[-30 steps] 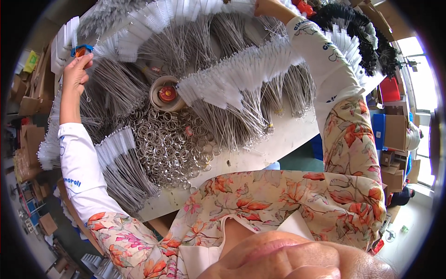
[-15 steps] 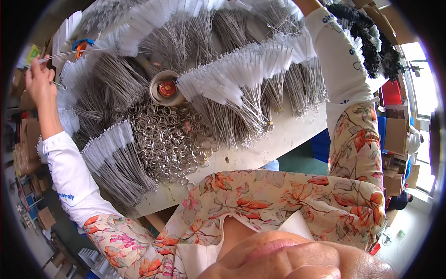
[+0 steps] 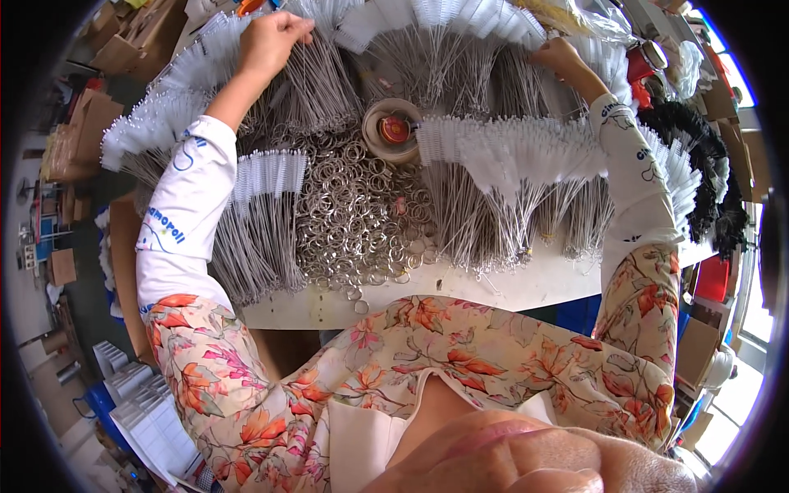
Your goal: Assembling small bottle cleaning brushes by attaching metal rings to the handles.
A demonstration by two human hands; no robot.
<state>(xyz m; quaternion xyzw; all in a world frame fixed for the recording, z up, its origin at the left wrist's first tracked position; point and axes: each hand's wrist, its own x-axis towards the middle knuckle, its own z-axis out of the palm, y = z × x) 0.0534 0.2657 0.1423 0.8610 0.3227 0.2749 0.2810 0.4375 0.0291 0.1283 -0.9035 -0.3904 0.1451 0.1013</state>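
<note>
Head view, downward over the work table [image 3: 460, 287].

Item: your left hand [image 3: 271, 41]. It is now at the far edge of the table, up and inward from its place at the left rim of the heap half a second ago. Fingers are closed together, pinching into a bundle of white-tipped wire brushes [image 3: 316, 70]; how many stems it holds you cannot tell.

Item: your right hand [image 3: 559, 59]. It sits on the far right bundles of wire brushes [image 3: 501, 78], fingers curled down among the stems. Whether they grip any or only rest there cannot be told. A second ago this hand was farther out, near the top edge of the picture; it has drawn in a little.

Item: heap of metal split rings [image 3: 362, 218], centre of the table, untouched by either hand.

Item: roll of tape [image 3: 393, 131] with a red core, just beyond the rings, between the brush fans.

Item: fanned brush bundles [image 3: 509, 177], white bristle heads outward, wire stems pointing at the rings; a further fan [image 3: 263, 214] lies left of the rings.

Item: black-bristled brushes [image 3: 699, 156], far right, apart from both hands.

Reading of the change: both hands have closed in on the far bundles, so the work in hand looks like picking or sorting brush stems there, not the rings.
</note>
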